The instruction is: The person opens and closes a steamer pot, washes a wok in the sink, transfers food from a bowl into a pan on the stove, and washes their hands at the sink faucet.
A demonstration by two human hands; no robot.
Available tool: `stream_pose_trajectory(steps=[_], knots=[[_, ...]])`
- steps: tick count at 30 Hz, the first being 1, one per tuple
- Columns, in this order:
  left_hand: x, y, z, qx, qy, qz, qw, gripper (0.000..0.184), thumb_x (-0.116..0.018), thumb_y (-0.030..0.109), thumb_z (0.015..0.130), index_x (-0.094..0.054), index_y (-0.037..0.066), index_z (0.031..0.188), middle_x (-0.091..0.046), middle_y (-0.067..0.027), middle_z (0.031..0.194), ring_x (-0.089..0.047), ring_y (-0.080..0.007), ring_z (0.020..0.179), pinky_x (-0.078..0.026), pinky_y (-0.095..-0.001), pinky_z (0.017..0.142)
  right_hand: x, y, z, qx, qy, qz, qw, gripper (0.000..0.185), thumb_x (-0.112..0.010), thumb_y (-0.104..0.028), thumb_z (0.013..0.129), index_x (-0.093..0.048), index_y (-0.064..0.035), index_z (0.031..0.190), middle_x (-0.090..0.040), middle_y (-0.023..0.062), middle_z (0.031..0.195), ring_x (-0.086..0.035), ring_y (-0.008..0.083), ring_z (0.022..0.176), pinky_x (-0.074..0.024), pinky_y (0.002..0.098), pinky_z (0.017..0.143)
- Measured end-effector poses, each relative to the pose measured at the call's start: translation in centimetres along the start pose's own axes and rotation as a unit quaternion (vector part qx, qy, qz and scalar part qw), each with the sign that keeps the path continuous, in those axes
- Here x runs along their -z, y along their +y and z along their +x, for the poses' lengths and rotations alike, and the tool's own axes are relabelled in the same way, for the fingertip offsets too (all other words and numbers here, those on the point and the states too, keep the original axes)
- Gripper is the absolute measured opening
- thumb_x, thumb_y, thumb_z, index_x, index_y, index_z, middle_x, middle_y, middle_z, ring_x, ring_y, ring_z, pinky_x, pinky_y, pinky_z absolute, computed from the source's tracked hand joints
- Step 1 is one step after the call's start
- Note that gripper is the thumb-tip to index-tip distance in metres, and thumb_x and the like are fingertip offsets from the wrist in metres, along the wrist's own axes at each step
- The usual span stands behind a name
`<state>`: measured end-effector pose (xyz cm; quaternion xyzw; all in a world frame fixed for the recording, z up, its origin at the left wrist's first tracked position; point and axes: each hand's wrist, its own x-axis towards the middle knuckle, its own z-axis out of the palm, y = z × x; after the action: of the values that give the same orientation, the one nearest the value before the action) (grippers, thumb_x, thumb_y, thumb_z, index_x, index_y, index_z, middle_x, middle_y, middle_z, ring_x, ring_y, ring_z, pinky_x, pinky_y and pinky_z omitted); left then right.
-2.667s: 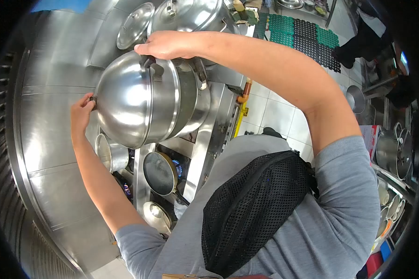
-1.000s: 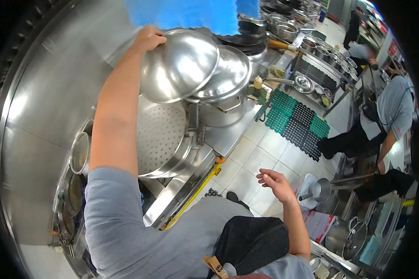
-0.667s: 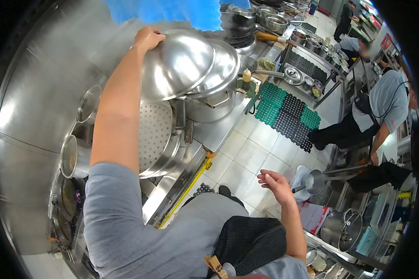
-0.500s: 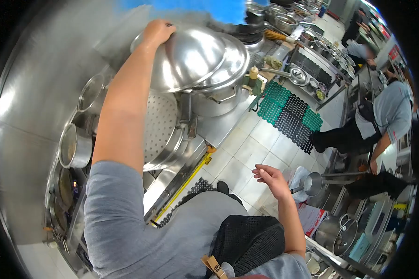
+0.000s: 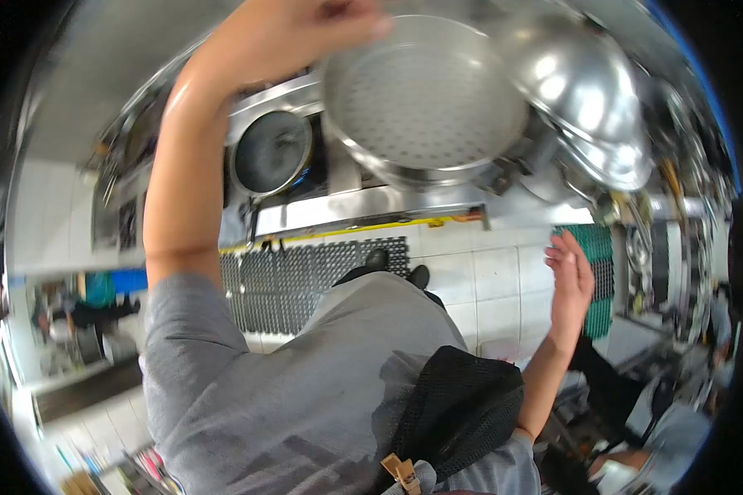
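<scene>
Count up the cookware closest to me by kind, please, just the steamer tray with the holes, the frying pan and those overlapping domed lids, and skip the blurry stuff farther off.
Perforated steamer tray: 1
Frying pan: 1
Domed lids: 2
Total: 4

We are seeing a steel stove (image 5: 347, 202) bearing a dark frying pan (image 5: 271, 157) between ten and eleven o'clock and a perforated steamer pot (image 5: 425, 95) between twelve and one; the adjoining counter (image 5: 510, 205) is carrying a blurred, lidded pot (image 5: 545, 177) at two.
</scene>
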<state>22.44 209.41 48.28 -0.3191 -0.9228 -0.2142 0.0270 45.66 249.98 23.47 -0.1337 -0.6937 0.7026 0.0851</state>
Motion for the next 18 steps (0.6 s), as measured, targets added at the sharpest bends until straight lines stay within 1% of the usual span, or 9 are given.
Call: stream_pose_trajectory(steps=[1, 2, 3, 6, 9, 11, 14, 16, 18], knots=[[1.7, -0.5, -5.4, 0.024, -0.019, -0.034, 0.999, 0.029, -0.072, 0.028, 0.096, -0.07, 0.0, 0.09, -0.062, -0.0001, 0.072, -0.061, -0.0072, 0.072, -0.048, -0.0261, 0.062, -0.3, -0.1, 0.9, 0.012, -0.021, 0.022, 0.999, 0.043, -0.056, -0.023, 0.107, -0.059, 0.0043, 0.14, -0.069, 0.0155, 0.126, -0.066, 0.0199, 0.105, -0.0522, 0.0339, 0.092], [2.6, -1.8, -10.9, 0.133, -0.08, -0.133, 0.979, 0.028, -0.071, 0.025, 0.096, -0.069, -0.001, 0.085, -0.065, -0.0031, 0.071, -0.063, -0.0116, 0.066, -0.048, -0.0296, 0.058, -1.3, -0.6, 1.5, 0.026, -0.048, 0.041, 0.998, 0.043, -0.057, -0.026, 0.106, -0.061, 0.005, 0.136, -0.07, 0.0166, 0.121, -0.066, 0.0208, 0.104, -0.0522, 0.0354, 0.093], [2.6, -3.9, -15.8, 0.027, -0.136, -0.201, 0.97, 0.027, -0.069, 0.021, 0.097, -0.069, 0.0, 0.081, -0.067, -0.006, 0.072, -0.064, -0.0152, 0.062, -0.049, -0.0311, 0.056, -2.4, -0.6, 2.1, 0.027, -0.067, 0.043, 0.996, 0.043, -0.057, -0.026, 0.106, -0.061, 0.005, 0.136, -0.07, 0.0166, 0.121, -0.066, 0.0208, 0.104, -0.0522, 0.0354, 0.093], [-2.0, -4.0, -28.8, 0.264, -0.269, -0.428, 0.821, 0.023, -0.065, 0.014, 0.096, -0.076, -0.006, 0.097, -0.074, -0.0138, 0.082, -0.068, -0.0177, 0.065, -0.051, -0.0285, 0.056, -6.8, -1.3, 3.6, 0.044, -0.218, 0.004, 0.975, 0.048, -0.062, -0.035, 0.102, -0.068, 0.0063, 0.127, -0.073, 0.015, 0.11, -0.068, 0.0223, 0.1, -0.0529, 0.0366, 0.093], [-12.2, -7.7, -39.6, 0.447, -0.278, -0.527, 0.667, 0.027, -0.06, 0.02, 0.1, -0.075, -0.002, 0.097, -0.072, -0.0068, 0.074, -0.067, -0.0123, 0.063, -0.047, -0.0249, 0.052, -13.7, -3.3, 3.9, 0.043, -0.391, -0.03, 0.919, 0.047, -0.063, -0.034, 0.101, -0.069, 0.0057, 0.125, -0.073, 0.0157, 0.11, -0.069, 0.0231, 0.1, -0.0534, 0.0366, 0.093], [-20.6, -12.2, -46.6, 0.547, -0.238, -0.525, 0.607, 0.033, -0.059, 0.03, 0.102, -0.073, 0.002, 0.093, -0.072, -0.0055, 0.076, -0.067, -0.0115, 0.062, -0.045, -0.0246, 0.048, -18.9, -3.8, 3.6, 0.039, -0.452, -0.021, 0.891, 0.042, -0.062, -0.03, 0.101, -0.069, 0.0055, 0.124, -0.073, 0.0163, 0.109, -0.07, 0.0235, 0.101, -0.0537, 0.0367, 0.093], [-33.9, -20.6, -53.9, 0.596, -0.043, -0.612, 0.519, 0.032, -0.057, 0.027, 0.102, -0.069, 0.002, 0.087, -0.068, -0.0094, 0.071, -0.063, -0.0166, 0.058, -0.05, -0.0283, 0.05, -26.5, -3.7, 2.6, 0.01, -0.553, -0.046, 0.832, 0.033, -0.059, -0.018, 0.103, -0.068, 0.0054, 0.124, -0.073, 0.0158, 0.111, -0.07, 0.0225, 0.102, -0.054, 0.0361, 0.094], [-39.6, -25.9, -53.9, 0.64, 0.153, -0.642, 0.393, 0.032, -0.055, 0.031, 0.104, -0.066, 0.002, 0.096, -0.068, -0.0115, 0.077, -0.064, -0.0199, 0.062, -0.057, -0.0342, 0.057, -31.2, -3.1, 1.7, -0.019, -0.571, -0.079, 0.817, 0.033, -0.058, -0.017, 0.104, -0.068, 0.005, 0.126, -0.073, 0.0152, 0.112, -0.069, 0.0215, 0.103, -0.0541, 0.0353, 0.093], [-43.9, -30.7, -54.2, 0.62, 0.264, -0.669, 0.315, 0.045, -0.043, 0.045, 0.11, -0.058, 0.002, 0.115, -0.066, -0.0156, 0.096, -0.066, -0.0272, 0.081, -0.06, -0.0432, 0.073, -35.6, -1.8, 0.4, -0.052, -0.582, -0.115, 0.803, 0.032, -0.058, -0.016, 0.104, -0.067, 0.0047, 0.127, -0.073, 0.0146, 0.113, -0.069, 0.0205, 0.104, -0.0542, 0.0345, 0.093]])
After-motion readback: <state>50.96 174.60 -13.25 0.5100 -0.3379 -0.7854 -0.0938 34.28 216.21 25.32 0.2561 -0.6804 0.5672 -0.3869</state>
